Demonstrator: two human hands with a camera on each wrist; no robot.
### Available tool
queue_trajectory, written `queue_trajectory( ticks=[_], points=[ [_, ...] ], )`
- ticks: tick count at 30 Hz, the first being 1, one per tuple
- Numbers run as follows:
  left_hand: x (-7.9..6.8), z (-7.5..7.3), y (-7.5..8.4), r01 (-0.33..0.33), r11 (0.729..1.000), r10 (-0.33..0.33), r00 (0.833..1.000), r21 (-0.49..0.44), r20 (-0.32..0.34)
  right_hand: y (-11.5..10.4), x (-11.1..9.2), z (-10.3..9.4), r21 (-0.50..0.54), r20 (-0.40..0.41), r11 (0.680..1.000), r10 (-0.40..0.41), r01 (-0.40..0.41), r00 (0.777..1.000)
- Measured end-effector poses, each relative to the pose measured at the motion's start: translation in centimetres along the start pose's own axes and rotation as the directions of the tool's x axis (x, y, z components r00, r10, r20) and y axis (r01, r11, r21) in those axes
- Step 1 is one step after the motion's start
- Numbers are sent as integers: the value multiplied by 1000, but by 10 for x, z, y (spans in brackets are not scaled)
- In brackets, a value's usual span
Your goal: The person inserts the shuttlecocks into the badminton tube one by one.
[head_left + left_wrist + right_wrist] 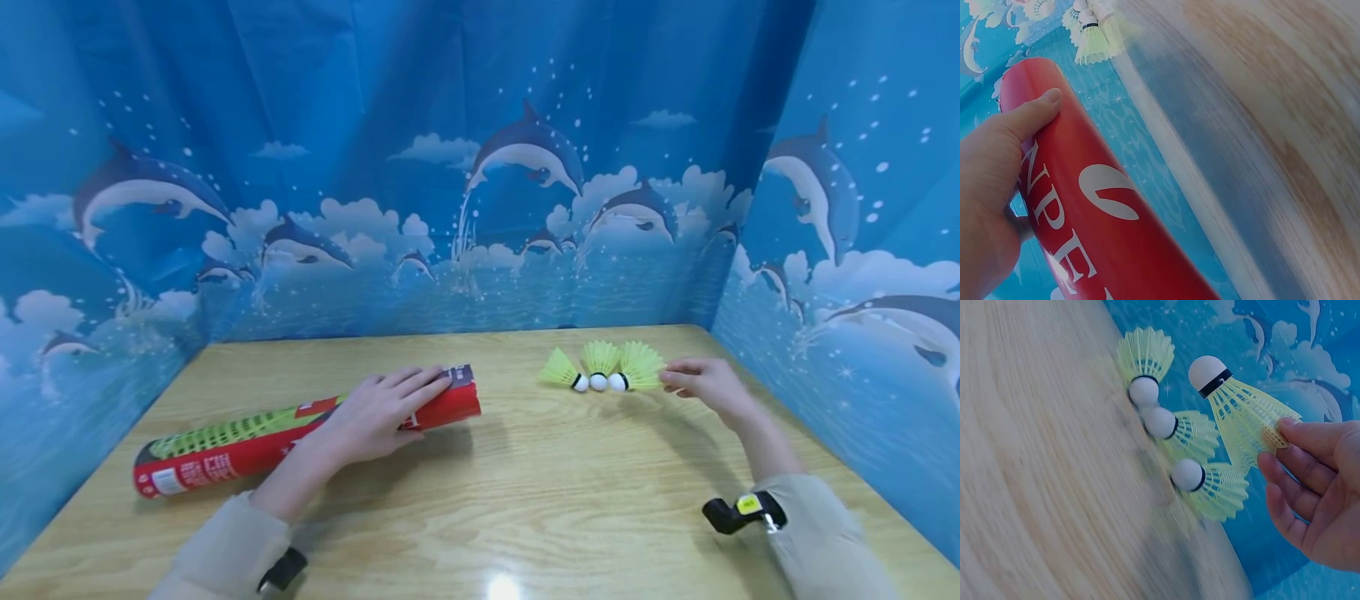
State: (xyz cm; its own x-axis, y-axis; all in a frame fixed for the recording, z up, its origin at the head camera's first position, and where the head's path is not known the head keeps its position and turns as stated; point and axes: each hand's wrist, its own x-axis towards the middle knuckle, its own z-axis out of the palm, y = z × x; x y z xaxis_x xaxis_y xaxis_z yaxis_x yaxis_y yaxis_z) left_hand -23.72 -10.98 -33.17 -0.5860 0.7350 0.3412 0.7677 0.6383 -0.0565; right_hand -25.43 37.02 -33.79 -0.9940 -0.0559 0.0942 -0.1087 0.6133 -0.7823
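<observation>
My left hand (378, 417) grips a red and yellow-green shuttlecock tube (217, 462) near its right end. The tube lies slanted on the left half of the table. In the left wrist view the thumb rests across the tube's red, lettered side. On the right, my right hand (708, 387) pinches a yellow shuttlecock (1244, 419) by the edge of its skirt, white cork pointing away from the fingers. Three more yellow shuttlecocks lie side by side on the table beyond it: one (1147, 356), a middle one (1194, 431) and another (1216, 490). The held one partly covers its neighbour in the head view.
The wooden table (540, 500) meets a blue dolphin-print curtain (360, 250) at its back edge. More of that cloth hangs along the right side. Dark camera mounts (738, 510) sit on both wrists.
</observation>
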Motion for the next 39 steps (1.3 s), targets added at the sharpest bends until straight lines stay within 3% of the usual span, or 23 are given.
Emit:
queue_trajectory(
  ticks=[13,39],
  points=[
    [1,0,0,3,1000,-3,1000,2,4,-32,2,28,34,48,999,12,-14,999],
    [2,-1,2,15,1000,-16,1000,6,15,-92,10,90,167,137,982,-109,86,985]
  ],
)
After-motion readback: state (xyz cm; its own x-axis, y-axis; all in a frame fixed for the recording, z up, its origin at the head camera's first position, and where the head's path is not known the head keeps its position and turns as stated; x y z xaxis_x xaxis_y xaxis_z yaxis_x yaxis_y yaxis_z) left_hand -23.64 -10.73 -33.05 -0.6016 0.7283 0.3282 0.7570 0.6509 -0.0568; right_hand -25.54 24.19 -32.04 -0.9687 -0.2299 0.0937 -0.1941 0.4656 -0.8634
